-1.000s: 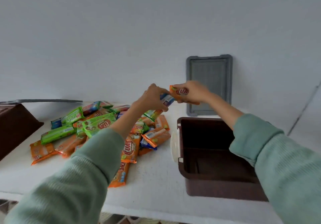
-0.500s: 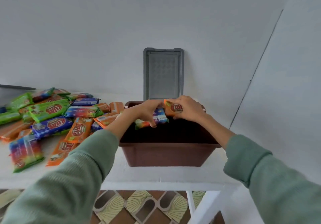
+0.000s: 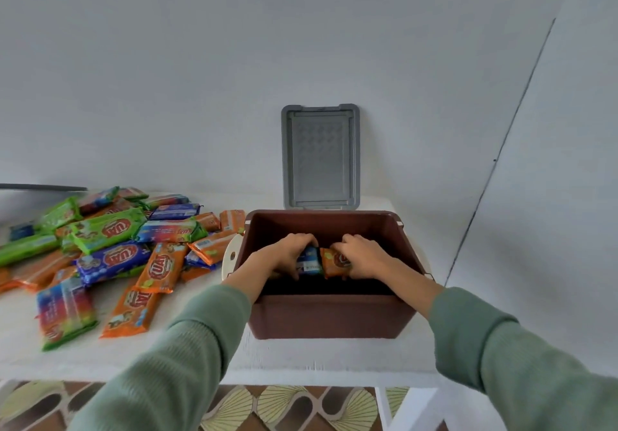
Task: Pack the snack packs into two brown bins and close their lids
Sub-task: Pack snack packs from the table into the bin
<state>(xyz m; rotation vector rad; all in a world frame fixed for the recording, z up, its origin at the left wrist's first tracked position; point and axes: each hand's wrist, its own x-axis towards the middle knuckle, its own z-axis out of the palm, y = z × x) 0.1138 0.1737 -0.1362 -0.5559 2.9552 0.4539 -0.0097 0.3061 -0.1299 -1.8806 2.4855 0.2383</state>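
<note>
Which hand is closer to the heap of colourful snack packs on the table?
Left: left hand is inside the brown plastic bin beside the heap; right hand is farther right.

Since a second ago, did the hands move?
Yes. The left hand and right hand sank from the rim of the brown bin down inside it, holding snack packs.

A brown bin point(image 3: 327, 317) of smooth, matt plastic stands on a white-painted table point(image 3: 174, 347), its top seemingly slightly rough. Behind the bin, a grey lid point(image 3: 320, 156), matt plastic with a textured panel. Left of the bin, snack packs point(image 3: 110, 233) in glossy, crinkled film; inside it, the left hand point(image 3: 284, 253) and right hand point(image 3: 364, 256) grip a blue pack point(image 3: 309, 261) and an orange pack point(image 3: 335, 261), equally shiny. Sleeves point(image 3: 187, 347): ribbed knit cloth.
</note>
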